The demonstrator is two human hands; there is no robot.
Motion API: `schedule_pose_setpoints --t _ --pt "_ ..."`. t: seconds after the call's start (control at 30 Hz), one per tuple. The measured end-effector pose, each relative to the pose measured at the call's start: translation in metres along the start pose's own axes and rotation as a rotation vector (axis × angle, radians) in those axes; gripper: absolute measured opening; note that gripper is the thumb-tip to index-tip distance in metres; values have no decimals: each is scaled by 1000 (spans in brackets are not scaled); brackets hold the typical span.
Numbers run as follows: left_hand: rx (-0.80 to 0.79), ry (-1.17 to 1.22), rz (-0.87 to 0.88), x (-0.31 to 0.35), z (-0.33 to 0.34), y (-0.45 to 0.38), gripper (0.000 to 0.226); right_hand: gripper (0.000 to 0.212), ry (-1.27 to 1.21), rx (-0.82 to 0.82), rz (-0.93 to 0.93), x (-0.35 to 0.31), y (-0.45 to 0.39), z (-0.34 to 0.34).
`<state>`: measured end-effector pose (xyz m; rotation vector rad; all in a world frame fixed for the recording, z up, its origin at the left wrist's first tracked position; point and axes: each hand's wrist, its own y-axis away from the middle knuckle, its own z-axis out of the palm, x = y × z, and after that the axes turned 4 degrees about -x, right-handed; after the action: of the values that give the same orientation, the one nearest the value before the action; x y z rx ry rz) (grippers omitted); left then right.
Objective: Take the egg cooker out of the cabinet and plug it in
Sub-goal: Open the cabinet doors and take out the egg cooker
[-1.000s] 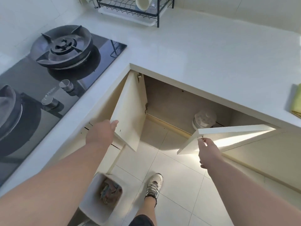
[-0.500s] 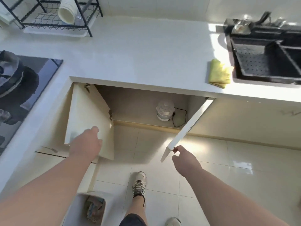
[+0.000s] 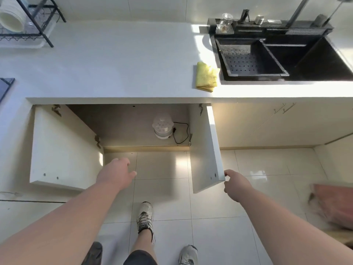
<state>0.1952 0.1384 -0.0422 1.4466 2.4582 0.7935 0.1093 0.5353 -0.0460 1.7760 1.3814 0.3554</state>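
In front of you the cabinet [image 3: 126, 125] stands open under the counter [image 3: 118, 69], one door [image 3: 63, 150] swung left, the other [image 3: 205, 150] right. The cooker [image 3: 162, 128] sits inside at the back right, its cord [image 3: 182, 133] just right of it. On the counter, a cloth [image 3: 206, 76] lies left of the sink [image 3: 277, 58]; a rack [image 3: 24, 25] stands far left.

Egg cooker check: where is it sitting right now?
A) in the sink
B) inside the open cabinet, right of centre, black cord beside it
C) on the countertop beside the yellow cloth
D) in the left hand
B: the egg cooker stands on the cabinet floor, its black cord looping to its right; neither hand touches it.
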Motion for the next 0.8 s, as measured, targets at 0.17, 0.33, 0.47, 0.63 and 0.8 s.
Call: schedule_pose_setpoints --t 0.17,0.33,0.47,0.63,0.8 --pt "37 119 24 6 6 2 48 49 -114 36 -42 4 2 -11" --pt "42 242 53 7 11 2 40 25 -277 318 -87 -13 15 -29" --pt "73 387 44 13 11 -7 30 15 -587 483 -313 -63 31 -36" --pt "84 604 9 25 12 -26 49 12 -822 274 -450 -135 34 4" --pt "84 710 -27 34 21 -72 55 11 -966 147 -293 -174 -11 43"
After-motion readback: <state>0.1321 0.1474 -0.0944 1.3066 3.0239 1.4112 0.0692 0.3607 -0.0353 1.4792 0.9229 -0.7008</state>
